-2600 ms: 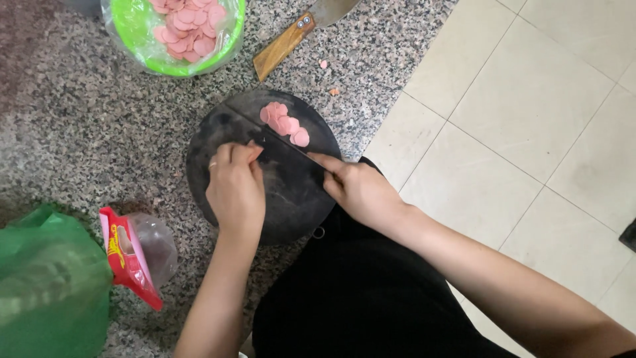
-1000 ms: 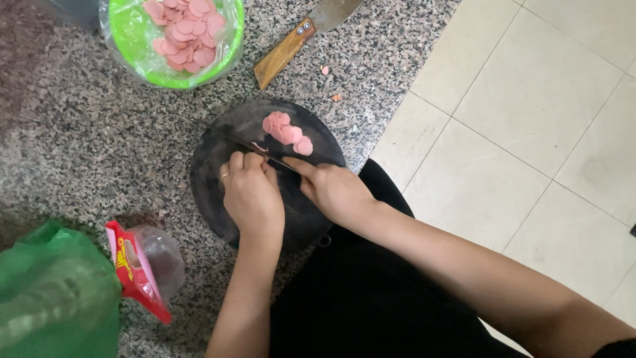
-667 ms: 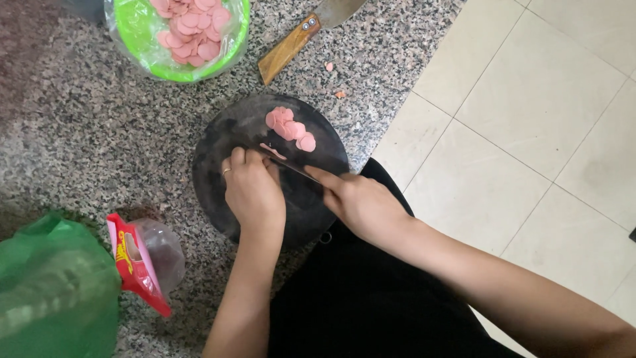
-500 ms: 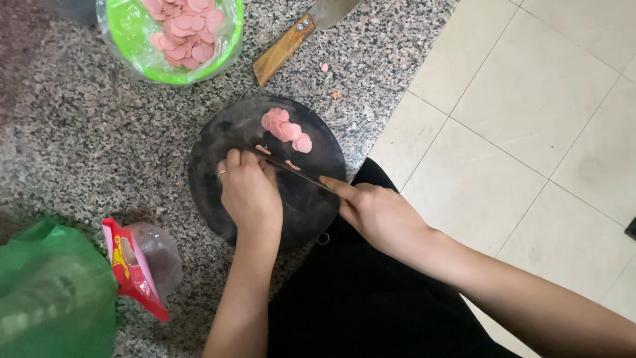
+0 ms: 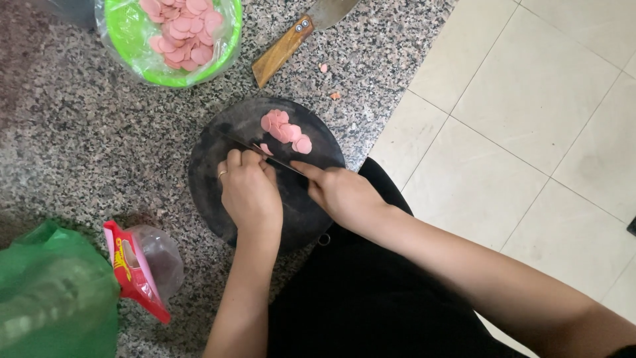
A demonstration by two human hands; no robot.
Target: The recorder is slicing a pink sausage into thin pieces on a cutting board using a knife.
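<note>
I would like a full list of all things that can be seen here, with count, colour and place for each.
round cutting board: one, black, on the counter at centre
sausage slices: a small pile, pink, far side of the board
knife: one, thin dark blade, across the board
bowl: one, green, plastic-lined, full of pink slices, top left
cleaver: one, wooden handle, top centre
stone counter: one, speckled grey
green plastic bag: one, bottom left
red wrapper: one, beside a clear bag
floor tiles: cream, right
left hand: on the board, ring on a finger
right hand: holding the knife
</note>
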